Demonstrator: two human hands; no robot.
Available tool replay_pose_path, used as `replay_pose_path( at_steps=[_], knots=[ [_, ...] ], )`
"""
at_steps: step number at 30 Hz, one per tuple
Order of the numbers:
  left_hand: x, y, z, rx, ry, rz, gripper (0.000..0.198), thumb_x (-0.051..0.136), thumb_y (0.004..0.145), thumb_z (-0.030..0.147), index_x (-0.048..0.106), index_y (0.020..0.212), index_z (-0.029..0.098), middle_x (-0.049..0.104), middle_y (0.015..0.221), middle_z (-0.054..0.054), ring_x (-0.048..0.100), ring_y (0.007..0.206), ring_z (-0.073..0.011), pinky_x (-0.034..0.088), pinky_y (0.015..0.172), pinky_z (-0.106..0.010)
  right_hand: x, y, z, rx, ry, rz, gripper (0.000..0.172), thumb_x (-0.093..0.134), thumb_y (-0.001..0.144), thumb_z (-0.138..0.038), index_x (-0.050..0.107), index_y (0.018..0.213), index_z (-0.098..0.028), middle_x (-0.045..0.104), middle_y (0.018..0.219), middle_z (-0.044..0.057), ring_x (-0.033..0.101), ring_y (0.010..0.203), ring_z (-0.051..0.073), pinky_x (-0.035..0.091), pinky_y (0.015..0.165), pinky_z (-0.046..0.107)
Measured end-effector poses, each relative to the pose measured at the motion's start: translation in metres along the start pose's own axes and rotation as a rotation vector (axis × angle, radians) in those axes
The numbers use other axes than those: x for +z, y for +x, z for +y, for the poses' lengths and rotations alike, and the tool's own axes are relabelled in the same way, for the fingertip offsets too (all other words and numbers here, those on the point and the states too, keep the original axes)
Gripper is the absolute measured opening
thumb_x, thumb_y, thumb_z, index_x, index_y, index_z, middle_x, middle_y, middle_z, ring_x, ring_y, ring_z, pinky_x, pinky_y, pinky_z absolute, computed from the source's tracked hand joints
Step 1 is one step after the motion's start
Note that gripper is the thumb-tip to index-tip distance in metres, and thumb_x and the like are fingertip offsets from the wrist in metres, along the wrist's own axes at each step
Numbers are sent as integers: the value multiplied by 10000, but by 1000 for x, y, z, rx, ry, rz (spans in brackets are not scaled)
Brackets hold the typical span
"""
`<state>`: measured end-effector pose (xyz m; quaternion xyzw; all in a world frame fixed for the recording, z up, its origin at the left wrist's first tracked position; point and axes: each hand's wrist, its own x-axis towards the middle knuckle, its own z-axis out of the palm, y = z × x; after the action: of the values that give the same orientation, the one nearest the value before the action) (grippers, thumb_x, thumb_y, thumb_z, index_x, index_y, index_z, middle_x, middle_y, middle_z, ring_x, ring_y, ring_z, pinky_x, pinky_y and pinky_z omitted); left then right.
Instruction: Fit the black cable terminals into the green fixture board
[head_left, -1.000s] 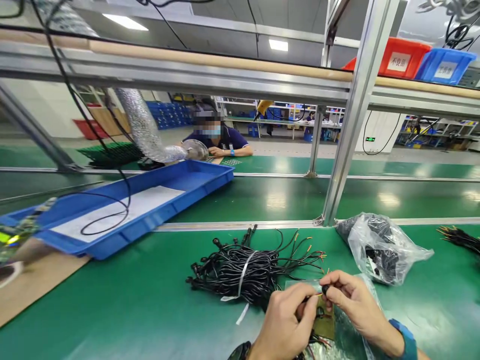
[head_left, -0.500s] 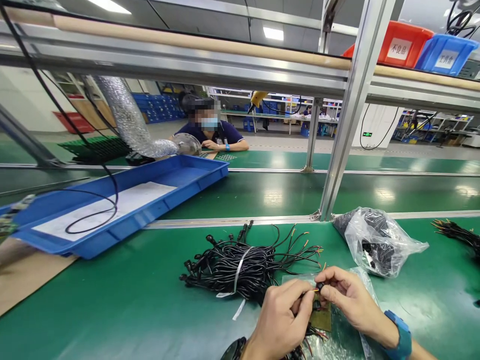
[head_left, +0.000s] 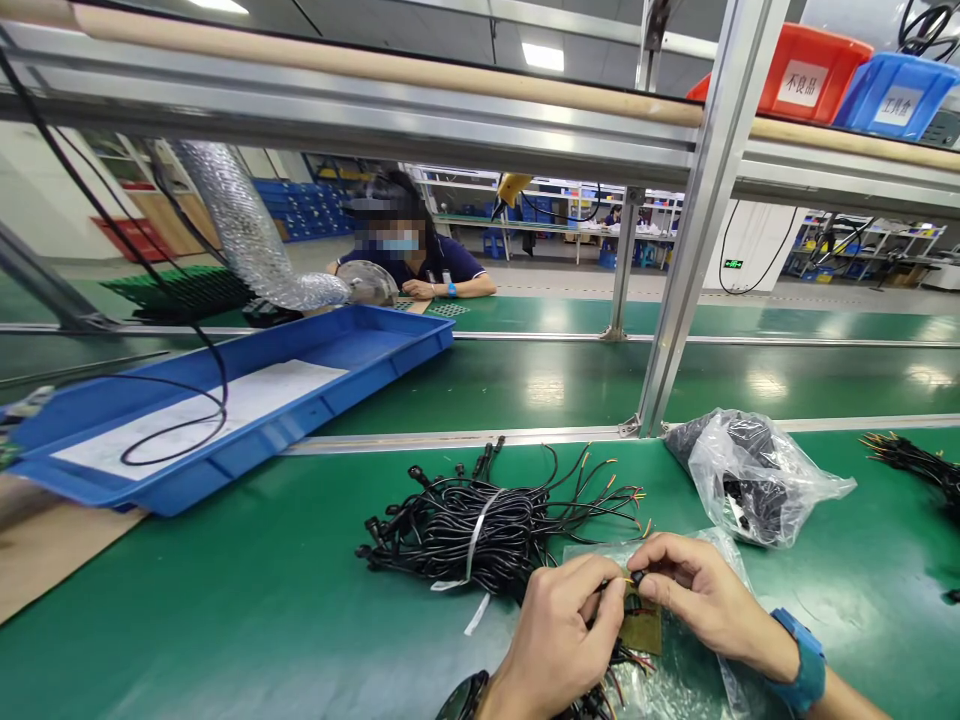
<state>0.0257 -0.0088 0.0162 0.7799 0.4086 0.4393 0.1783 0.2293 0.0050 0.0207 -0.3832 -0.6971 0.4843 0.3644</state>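
My left hand (head_left: 559, 625) pinches the end of a black cable, its thin yellow and red wires (head_left: 628, 581) pointing right. Between the thumb and fingers of my right hand (head_left: 701, 595) is a small black connector part (head_left: 637, 577), held right at those wire tips. Whether the wires enter it is too small to tell. Below both hands lie a clear plastic bag (head_left: 686, 670), an olive-brown flat piece (head_left: 645, 635) and more cable ends (head_left: 634, 660), partly hidden by my left hand. Just beyond my left hand rests a tied bundle of black cables (head_left: 502, 535).
A long blue tray (head_left: 397, 350) with a paper sheet (head_left: 225, 410) stands at the left. Beyond the right hand sits a plastic bag of black parts (head_left: 757, 480); another wire bundle (head_left: 911, 460) lies farther right. A metal post (head_left: 694, 230) rises behind. A person (head_left: 450, 265) sits opposite.
My hands keep the same pinch, with the wires and the black part still together. The view has shifted slightly. The person opposite has turned or leaned their head a little.
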Motion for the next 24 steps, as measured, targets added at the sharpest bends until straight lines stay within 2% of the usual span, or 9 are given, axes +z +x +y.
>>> replay_pose_path(
  at_steps=[5,12,15,19,22,24],
  knots=[
    [1,0,0,-13,10,-7,269,485,971,199,583,721,206,498,585,37,404,502,-104,281,496,-255,2,0,-3,-20,-105,33,266,657,970,-444,724,1008,-189,718,907,48,650,819,189,504,761,287],
    [1,-2,-1,-30,-4,5,268,484,983,210,593,738,204,533,608,33,452,535,-103,312,527,-244,7,2,7,97,238,20,370,776,867,-516,692,986,-175,674,841,16,605,758,151,480,702,257],
    [1,-2,-1,-29,-8,2,272,481,984,210,594,736,204,532,606,32,446,531,-104,310,525,-245,8,3,8,121,289,7,421,800,832,-548,683,972,-169,667,822,10,603,723,145,488,691,261],
    [2,-2,-2,-21,-3,-5,273,474,991,207,618,758,204,530,605,31,441,525,-108,299,516,-252,9,0,6,56,64,63,374,716,908,-538,701,998,-176,699,865,42,636,765,177,516,720,287],
    [3,-3,-2,-11,9,-32,268,470,997,206,612,769,203,554,625,26,447,528,-109,304,519,-255,8,-2,3,-63,-191,127,257,637,976,-441,711,1015,-198,723,915,60,654,830,201,516,784,312],
    [3,-4,-1,-10,6,-54,261,458,1004,213,611,793,205,579,654,17,465,541,-114,320,529,-255,7,-3,0,-108,-267,124,204,628,981,-391,708,1009,-205,725,911,56,653,831,201,510,787,311]
  ],
)
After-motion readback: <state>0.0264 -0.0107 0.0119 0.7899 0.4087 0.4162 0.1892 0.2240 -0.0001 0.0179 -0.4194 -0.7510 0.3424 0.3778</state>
